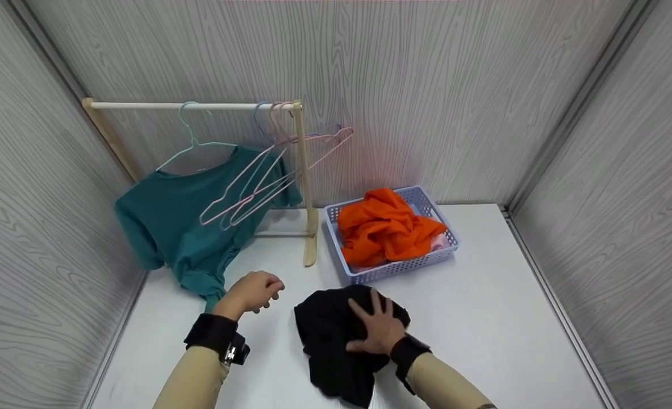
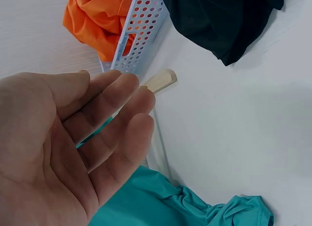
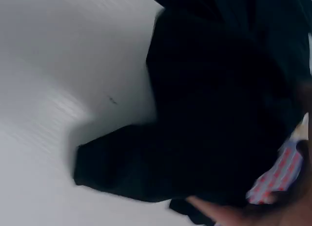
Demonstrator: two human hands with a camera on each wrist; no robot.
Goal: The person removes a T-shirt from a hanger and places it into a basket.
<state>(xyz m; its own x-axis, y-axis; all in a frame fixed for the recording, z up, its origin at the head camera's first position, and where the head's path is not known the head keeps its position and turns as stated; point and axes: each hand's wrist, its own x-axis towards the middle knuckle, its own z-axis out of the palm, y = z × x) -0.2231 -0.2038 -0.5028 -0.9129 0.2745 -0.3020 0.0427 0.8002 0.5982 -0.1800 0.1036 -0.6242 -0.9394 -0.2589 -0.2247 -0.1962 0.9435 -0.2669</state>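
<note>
A black piece of cloth point(image 1: 330, 341) lies crumpled on the white table in front of me. My right hand point(image 1: 382, 330) rests over it with the fingers spread. In the right wrist view the dark cloth point(image 3: 209, 99) fills much of the frame, and part of that hand shows blurred at the lower right. To the left of the cloth my left hand point(image 1: 256, 291) hovers, its fingers point(image 2: 119, 143) loosely bent and nothing in them. Beyond that hand a teal T-shirt point(image 1: 193, 210) hangs on a mint-green hanger point(image 1: 191, 141), its lower end bunched on the table.
A rack with a white rail point(image 1: 142, 105) stands at the back left. Several hangers hang at its right end, including a pink hanger point(image 1: 220, 199). Right of it, a lilac perforated basket point(image 1: 407, 266) holds orange fabric point(image 1: 389, 227). Grey wood-grain walls enclose the table point(image 1: 500, 318).
</note>
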